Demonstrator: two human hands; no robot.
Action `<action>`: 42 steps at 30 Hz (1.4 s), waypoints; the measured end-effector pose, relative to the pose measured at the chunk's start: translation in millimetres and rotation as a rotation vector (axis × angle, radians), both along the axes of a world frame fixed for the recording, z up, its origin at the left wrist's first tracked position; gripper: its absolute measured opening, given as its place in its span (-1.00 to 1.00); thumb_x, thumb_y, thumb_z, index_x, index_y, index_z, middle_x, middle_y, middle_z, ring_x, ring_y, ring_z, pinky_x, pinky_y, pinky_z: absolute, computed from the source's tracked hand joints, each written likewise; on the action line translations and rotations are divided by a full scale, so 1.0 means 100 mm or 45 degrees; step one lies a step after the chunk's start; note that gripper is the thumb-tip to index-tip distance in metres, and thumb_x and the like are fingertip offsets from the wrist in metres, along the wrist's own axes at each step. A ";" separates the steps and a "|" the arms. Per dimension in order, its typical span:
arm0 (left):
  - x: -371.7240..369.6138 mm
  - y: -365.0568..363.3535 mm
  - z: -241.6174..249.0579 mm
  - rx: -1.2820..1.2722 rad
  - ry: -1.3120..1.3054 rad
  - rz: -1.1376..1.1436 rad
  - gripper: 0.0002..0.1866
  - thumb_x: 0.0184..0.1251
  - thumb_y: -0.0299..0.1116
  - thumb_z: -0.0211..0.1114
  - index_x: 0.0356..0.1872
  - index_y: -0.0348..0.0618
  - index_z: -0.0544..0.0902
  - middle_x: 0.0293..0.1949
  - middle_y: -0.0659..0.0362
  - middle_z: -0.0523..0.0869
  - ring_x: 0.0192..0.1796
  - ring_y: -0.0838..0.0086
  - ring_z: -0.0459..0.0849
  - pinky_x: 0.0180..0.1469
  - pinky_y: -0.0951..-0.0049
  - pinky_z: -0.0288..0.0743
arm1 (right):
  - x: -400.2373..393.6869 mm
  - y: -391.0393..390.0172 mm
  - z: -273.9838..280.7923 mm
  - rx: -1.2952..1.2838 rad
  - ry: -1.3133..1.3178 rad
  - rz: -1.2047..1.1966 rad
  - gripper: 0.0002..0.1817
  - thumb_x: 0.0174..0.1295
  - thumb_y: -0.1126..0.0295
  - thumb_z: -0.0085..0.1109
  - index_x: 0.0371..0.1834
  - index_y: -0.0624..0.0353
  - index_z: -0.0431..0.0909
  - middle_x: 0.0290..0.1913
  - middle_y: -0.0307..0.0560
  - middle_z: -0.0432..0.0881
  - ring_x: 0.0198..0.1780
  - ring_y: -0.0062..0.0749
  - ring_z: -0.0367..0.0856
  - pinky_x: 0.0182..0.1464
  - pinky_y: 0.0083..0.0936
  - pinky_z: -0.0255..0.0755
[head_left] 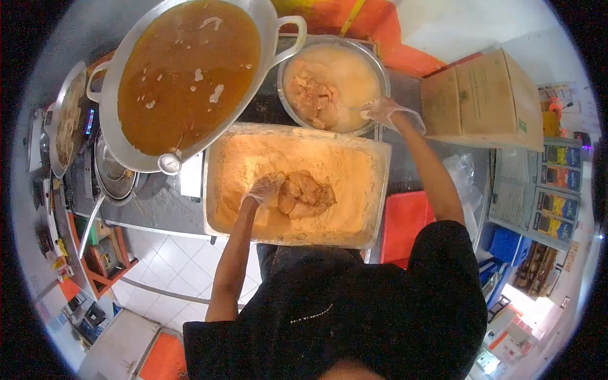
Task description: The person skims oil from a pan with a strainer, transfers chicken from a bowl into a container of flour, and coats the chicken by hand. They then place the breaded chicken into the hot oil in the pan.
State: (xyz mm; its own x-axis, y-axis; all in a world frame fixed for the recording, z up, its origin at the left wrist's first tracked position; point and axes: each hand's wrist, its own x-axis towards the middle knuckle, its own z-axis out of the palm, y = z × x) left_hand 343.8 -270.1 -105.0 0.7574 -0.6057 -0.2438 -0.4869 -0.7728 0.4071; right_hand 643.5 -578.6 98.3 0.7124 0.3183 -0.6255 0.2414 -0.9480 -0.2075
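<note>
My left hand (pixel 266 188), in a clear plastic glove, is down in a tray (pixel 387 183) of orange-tan flour (pixel 354 171). It touches the left side of a clump of coated meat pieces (pixel 307 194); its fingers are partly hidden by flour and glove. My right hand (pixel 380 111), also gloved, is at the right rim of a round metal bowl (pixel 384 76) behind the tray. That bowl holds cloudy liquid with raw meat pieces (pixel 310 95) on its left side. What the right fingers hold, if anything, is too small to make out.
A big two-handled pan (pixel 190 76) of brown liquid, with a dial thermometer (pixel 170 164) at its rim, stands at the back left. Strainers (pixel 115 168) lie beside it. Cardboard boxes (pixel 481 98) and a red board (pixel 404 228) are on the right.
</note>
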 end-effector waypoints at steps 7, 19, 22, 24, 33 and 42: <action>0.19 -0.08 0.39 0.228 0.566 0.188 -0.45 0.28 -0.27 -0.12 0.30 -0.17 0.13 0.33 0.03 0.18 0.32 0.24 0.21 0.33 0.36 0.07 | -0.18 -0.10 -0.03 0.480 0.185 -0.440 -0.55 -0.05 0.26 0.20 -0.04 0.16 0.56 -0.13 -0.08 0.62 -0.24 -0.40 0.53 -0.12 -0.52 0.43; 0.17 -0.03 0.59 0.099 0.203 0.077 -0.43 0.15 -0.41 -0.03 0.27 -0.21 0.19 0.16 -0.05 0.42 0.19 0.19 0.39 0.19 0.30 0.27 | -0.25 0.01 -0.25 0.372 -0.047 -0.225 -0.56 -0.02 0.15 0.22 -0.08 0.13 0.56 -0.14 -0.07 0.62 -0.24 -0.41 0.54 -0.15 -0.48 0.43; 0.15 -0.03 0.55 0.088 0.055 0.024 -0.45 0.13 -0.42 -0.04 0.23 -0.24 0.23 0.14 -0.05 0.44 0.13 0.20 0.45 0.16 0.31 0.30 | -0.27 -0.02 -0.37 0.301 0.106 -0.607 -0.56 -0.02 0.15 0.23 -0.08 0.12 0.56 -0.11 -0.09 0.61 -0.19 -0.42 0.55 -0.14 -0.50 0.43; 0.15 -0.03 0.55 0.032 -0.026 0.051 -0.46 0.12 -0.42 -0.04 0.22 -0.24 0.24 0.13 -0.05 0.45 0.10 0.20 0.48 0.13 0.31 0.33 | -0.20 -0.27 -0.91 0.776 0.099 -0.579 -0.59 -0.03 0.15 0.24 -0.10 0.08 0.58 -0.10 -0.14 0.61 -0.21 -0.43 0.55 -0.14 -0.49 0.43; 0.13 -0.02 0.42 0.165 -0.098 -0.063 -0.42 0.05 -0.41 0.04 0.19 -0.28 0.26 0.06 -0.05 0.49 0.12 0.19 0.46 0.06 0.31 0.36 | -0.69 -0.06 0.11 0.578 0.095 -0.866 -0.58 -0.04 0.30 0.29 -0.06 0.15 0.59 -0.25 -0.17 0.63 -0.32 -0.57 0.53 -0.28 -0.71 0.38; 0.11 0.03 0.27 0.384 -0.185 -0.272 -0.02 -0.18 -0.18 0.37 0.31 -0.32 0.06 0.20 -0.08 0.37 0.20 0.19 0.40 0.18 0.32 0.25 | -0.89 -0.50 -0.41 1.006 0.040 -0.998 -0.66 0.01 0.49 0.17 -0.07 0.20 0.58 -0.28 -0.23 0.61 -0.33 -0.61 0.51 -0.31 -0.73 0.38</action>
State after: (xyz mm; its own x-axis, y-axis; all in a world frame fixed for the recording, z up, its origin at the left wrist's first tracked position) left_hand 354.3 -267.6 -78.0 0.6617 -0.6710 -0.3344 -0.6856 -0.7221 0.0923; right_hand 554.2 -628.2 57.3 0.8781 0.1039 -0.4671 -0.3824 -0.4345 -0.8155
